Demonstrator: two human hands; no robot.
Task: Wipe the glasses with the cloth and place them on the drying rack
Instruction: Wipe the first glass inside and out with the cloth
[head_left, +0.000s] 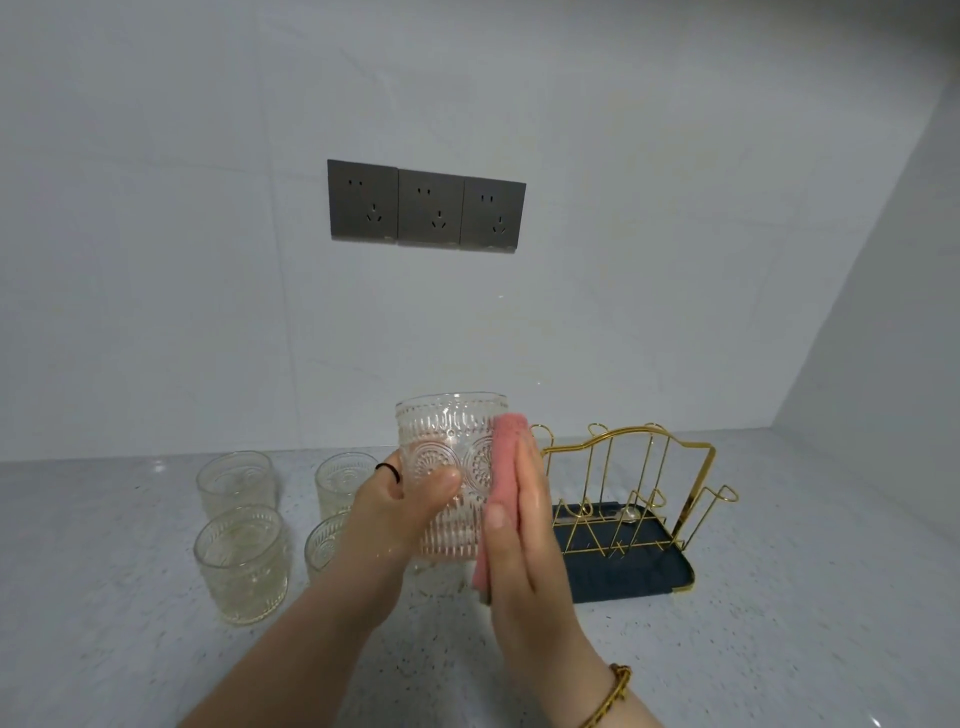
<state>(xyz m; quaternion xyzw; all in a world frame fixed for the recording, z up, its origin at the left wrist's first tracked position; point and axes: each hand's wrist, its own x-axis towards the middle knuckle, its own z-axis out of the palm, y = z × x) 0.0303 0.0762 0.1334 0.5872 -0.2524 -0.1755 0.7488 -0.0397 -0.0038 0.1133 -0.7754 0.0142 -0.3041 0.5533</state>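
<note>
**Q:** What is sitting at the left?

**A:** Four clear embossed glasses are standing upright in a two-by-two group on a speckled grey countertop (130, 639). The back-left glass (236, 480) and the front-left glass (241, 564) are coming first. The back-right glass (340, 483) and the front-right glass (323, 543) are following. A forearm is partly hiding that last one.

**Q:** What is happening in the middle?

**A:** The left hand (400, 512) is gripping a fifth, held glass (449, 457), with fingers and thumb curling round its lower half. It is holding the glass upright in the air, above the countertop and in front of the group of four. A black ring (389, 470) is showing on one finger. Higher up, three dark grey wall sockets (426, 208) are sitting in a row on the pale wall.

**Q:** Where is the cloth?

**A:** A folded pink cloth (506, 483) is pressing against the right side of the held glass. The right hand (524, 551) is holding it there, with fingers lying straight along the cloth and the thumb pinning it against the palm. A beaded bracelet (610, 693) is circling that wrist.

**Q:** And at the right?

**A:** A gold wire drying rack (649, 467) is standing on a navy tray (628, 579). It is sitting on the countertop just beyond the right hand.
</note>
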